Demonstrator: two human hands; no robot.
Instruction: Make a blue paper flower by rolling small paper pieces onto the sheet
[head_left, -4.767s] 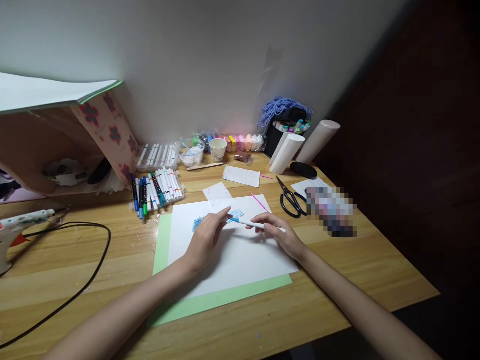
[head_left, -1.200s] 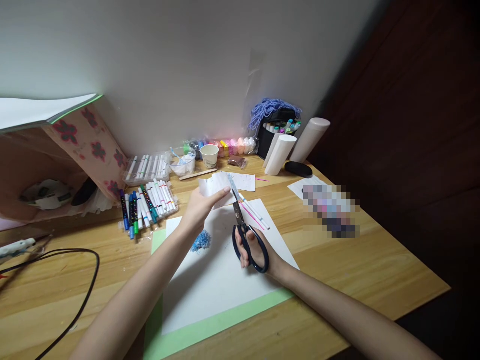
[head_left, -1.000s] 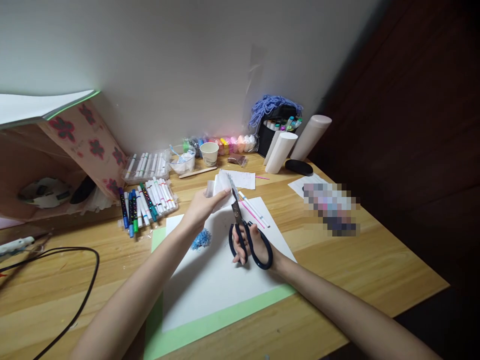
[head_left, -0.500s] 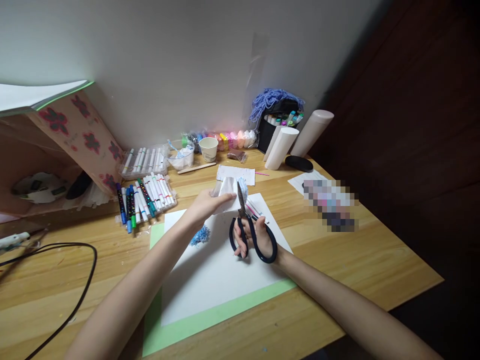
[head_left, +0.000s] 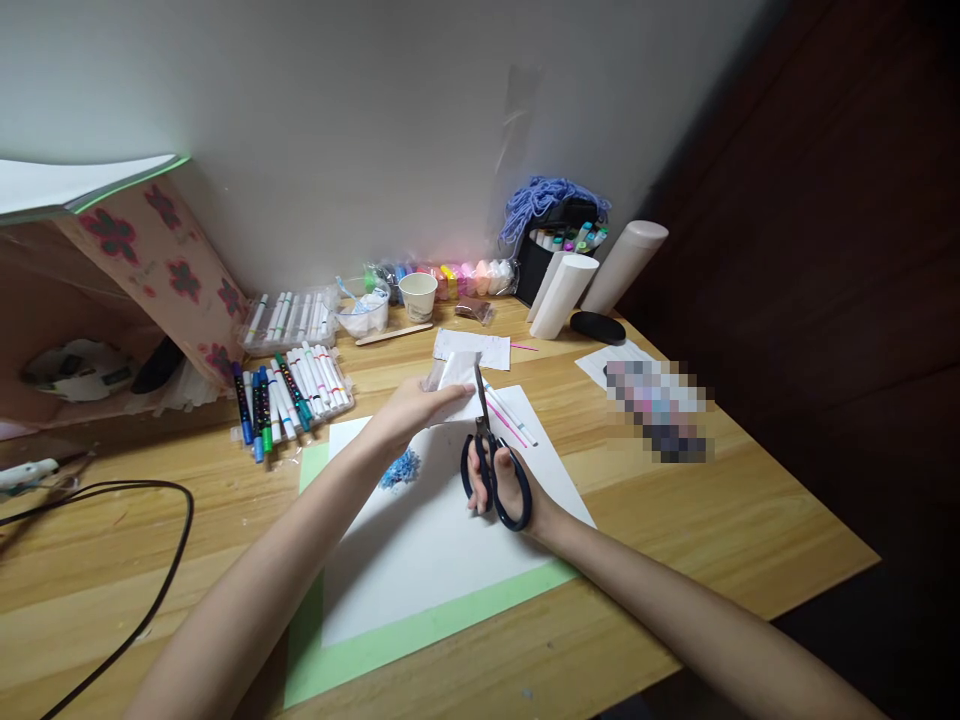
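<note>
My left hand (head_left: 411, 410) pinches a small white packet (head_left: 459, 378) with a partly clear, shiny side, held above a white sheet (head_left: 420, 560). My right hand (head_left: 508, 482) grips black-handled scissors (head_left: 482, 425), fingers through the loops. The blades point up and lie together along the packet's right edge. Beneath my left wrist, a small heap of blue shreds (head_left: 400, 469) rests on the sheet. Just behind the scissors lie a white marker (head_left: 517, 415) and a thin pink stick (head_left: 507, 426). The white sheet sits on a green one (head_left: 420, 635).
Markers (head_left: 289, 400) spread at the left, near a flowered box (head_left: 180, 275). Along the wall stand a bowl (head_left: 364, 318), a paper cup (head_left: 418, 298) and a black pen holder (head_left: 536, 275). A white cylinder (head_left: 564, 298) stands right; a black cable (head_left: 176, 560) curves at left.
The scissor blades have closed and the handles have drawn together. A blue-and-white striped piece beside the packet is no longer visible there. My left hand has barely moved.
</note>
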